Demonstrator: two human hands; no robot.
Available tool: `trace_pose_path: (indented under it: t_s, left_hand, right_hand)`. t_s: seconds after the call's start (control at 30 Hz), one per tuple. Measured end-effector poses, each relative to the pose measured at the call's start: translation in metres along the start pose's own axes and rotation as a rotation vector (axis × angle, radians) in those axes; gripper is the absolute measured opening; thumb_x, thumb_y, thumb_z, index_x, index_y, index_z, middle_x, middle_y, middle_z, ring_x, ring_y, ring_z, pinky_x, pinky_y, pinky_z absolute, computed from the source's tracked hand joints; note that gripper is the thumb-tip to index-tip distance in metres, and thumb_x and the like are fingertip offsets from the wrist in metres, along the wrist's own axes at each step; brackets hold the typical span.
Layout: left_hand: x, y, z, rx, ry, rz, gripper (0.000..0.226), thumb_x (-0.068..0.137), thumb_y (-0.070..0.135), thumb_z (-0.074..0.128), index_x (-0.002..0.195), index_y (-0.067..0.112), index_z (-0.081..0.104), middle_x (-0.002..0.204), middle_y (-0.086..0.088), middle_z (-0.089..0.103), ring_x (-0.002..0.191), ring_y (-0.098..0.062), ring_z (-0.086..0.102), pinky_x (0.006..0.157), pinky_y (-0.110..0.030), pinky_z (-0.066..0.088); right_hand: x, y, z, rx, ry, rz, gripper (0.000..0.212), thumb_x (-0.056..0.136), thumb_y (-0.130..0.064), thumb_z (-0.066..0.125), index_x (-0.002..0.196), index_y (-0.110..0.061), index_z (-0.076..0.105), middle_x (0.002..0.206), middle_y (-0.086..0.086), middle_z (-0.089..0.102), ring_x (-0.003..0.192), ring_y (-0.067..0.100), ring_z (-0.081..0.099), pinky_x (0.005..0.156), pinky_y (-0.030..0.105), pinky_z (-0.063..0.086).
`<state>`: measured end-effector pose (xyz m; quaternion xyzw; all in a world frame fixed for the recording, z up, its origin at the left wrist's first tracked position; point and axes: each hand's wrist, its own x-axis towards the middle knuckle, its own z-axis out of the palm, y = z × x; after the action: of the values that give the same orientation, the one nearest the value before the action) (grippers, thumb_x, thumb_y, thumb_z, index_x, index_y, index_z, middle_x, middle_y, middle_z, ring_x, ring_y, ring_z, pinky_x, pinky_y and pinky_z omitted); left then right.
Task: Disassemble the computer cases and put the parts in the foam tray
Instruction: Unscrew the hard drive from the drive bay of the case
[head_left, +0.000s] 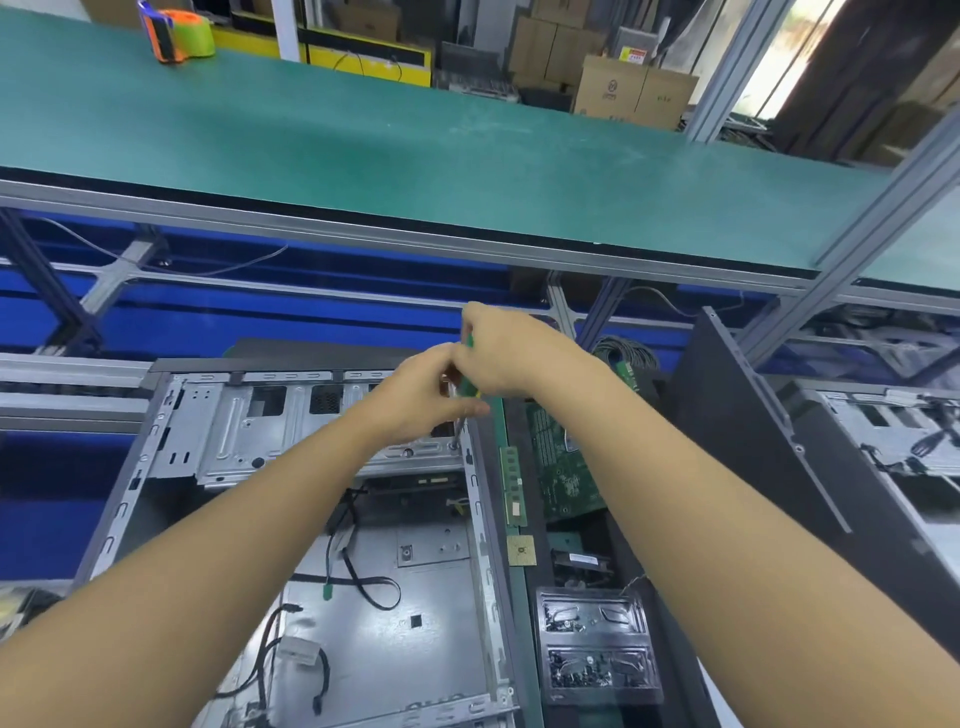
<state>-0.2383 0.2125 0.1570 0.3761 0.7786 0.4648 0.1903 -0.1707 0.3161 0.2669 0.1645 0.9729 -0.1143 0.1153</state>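
Observation:
An open grey computer case (218, 447) lies on its side in front of me, with loose black cables (363, 587) on its floor. My right hand (511, 358) grips the green handle of a screwdriver (470, 387). Its metal shaft points down at a screw on the drive cage at the case's far right corner. My left hand (421, 400) pinches the shaft just below the handle. To the right of the case lie a RAM stick (513, 486), a CPU chip (521, 551) and a green circuit board (563, 467).
A black plastic tray (597, 644) holding screws sits at the lower right. A dark side panel (737, 415) leans between this case and a second open case (893, 457) at the far right. Above runs a green shelf (415, 145) with an orange tape dispenser (179, 36).

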Motion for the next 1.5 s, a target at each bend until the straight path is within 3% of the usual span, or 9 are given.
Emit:
trace_pose_path:
  t_s: [0.17,0.33,0.5,0.63,0.8,0.93,1.1,1.3,1.5]
  left_hand:
    - [-0.005,-0.004,-0.014,-0.227,-0.113,-0.002,0.027,0.089,0.003,0.07,0.105,0.025,0.065,0.101,0.006,0.075,0.095,-0.008,0.07,0.084,-0.021,0.055]
    - [0.003,-0.002,-0.003,0.018,0.002,-0.035,0.033,0.078,0.027,0.083,0.096,0.02,0.056,0.088,-0.007,0.063,0.076,-0.022,0.059,0.07,-0.038,0.052]
    - [-0.003,-0.005,-0.001,-0.121,-0.117,0.046,0.041,0.084,0.017,0.079,0.101,0.046,0.057,0.096,0.031,0.065,0.09,0.008,0.06,0.078,-0.009,0.044]
    - [-0.005,-0.012,-0.005,-0.267,-0.086,0.019,0.037,0.085,-0.001,0.073,0.099,0.032,0.064,0.091,0.022,0.073,0.09,0.003,0.067,0.08,-0.014,0.051]
    - [0.001,-0.005,0.004,0.055,0.052,-0.046,0.04,0.07,0.03,0.089,0.092,0.017,0.059,0.077,0.005,0.06,0.064,-0.005,0.054,0.059,-0.02,0.045]
    - [-0.002,-0.002,0.002,-0.019,-0.103,0.047,0.036,0.082,0.026,0.081,0.101,0.042,0.055,0.097,0.028,0.061,0.09,0.006,0.058,0.075,-0.015,0.048]
    - [-0.006,-0.008,-0.013,-0.327,-0.119,0.002,0.034,0.09,-0.007,0.064,0.103,0.024,0.068,0.097,0.015,0.076,0.097,-0.002,0.069,0.086,-0.018,0.052]
    - [0.002,-0.004,-0.005,-0.085,-0.089,0.026,0.029,0.091,0.012,0.069,0.087,0.04,0.063,0.093,0.008,0.068,0.086,-0.006,0.063,0.079,-0.03,0.051]
    - [0.003,-0.008,0.002,-0.022,-0.052,0.064,0.029,0.085,0.019,0.077,0.104,0.03,0.059,0.108,0.002,0.058,0.09,0.0,0.055,0.085,-0.027,0.048]
  right_hand:
    - [-0.003,0.001,-0.009,0.022,-0.133,-0.087,0.021,0.094,-0.015,0.055,0.111,-0.027,0.05,0.126,0.007,0.039,0.095,0.031,0.051,0.075,0.038,0.049]
    - [-0.007,-0.002,-0.003,-0.004,0.025,0.078,0.06,0.1,-0.061,0.035,0.135,-0.013,0.038,0.109,0.005,0.045,0.093,0.031,0.053,0.074,0.041,0.043]
    - [-0.005,-0.002,-0.004,-0.035,-0.017,-0.012,0.02,0.103,-0.029,0.043,0.119,-0.017,0.047,0.111,0.008,0.059,0.084,0.025,0.055,0.068,0.036,0.044]
    - [-0.005,0.003,-0.013,-0.005,-0.123,-0.107,0.013,0.092,-0.014,0.052,0.098,-0.026,0.053,0.112,0.003,0.05,0.071,0.016,0.051,0.055,0.03,0.039]
    - [-0.005,0.001,-0.005,-0.032,0.004,0.051,0.062,0.097,-0.063,0.041,0.134,-0.013,0.04,0.096,0.004,0.049,0.082,0.026,0.054,0.059,0.036,0.037]
    - [-0.002,-0.002,0.0,-0.092,0.057,0.029,0.031,0.105,-0.039,0.042,0.116,-0.011,0.047,0.091,0.006,0.056,0.07,0.022,0.05,0.055,0.035,0.036]
    - [-0.004,0.002,-0.015,-0.086,-0.155,-0.116,0.015,0.094,-0.014,0.053,0.102,-0.026,0.051,0.119,0.005,0.042,0.072,0.02,0.053,0.059,0.032,0.042]
    - [-0.005,0.002,-0.004,-0.059,0.014,0.076,0.065,0.097,-0.064,0.039,0.136,-0.013,0.04,0.116,0.01,0.049,0.091,0.029,0.05,0.066,0.039,0.04]
    - [-0.001,0.003,-0.001,-0.094,0.031,-0.01,0.008,0.101,-0.017,0.047,0.107,-0.011,0.047,0.114,0.012,0.054,0.086,0.03,0.052,0.065,0.037,0.043]
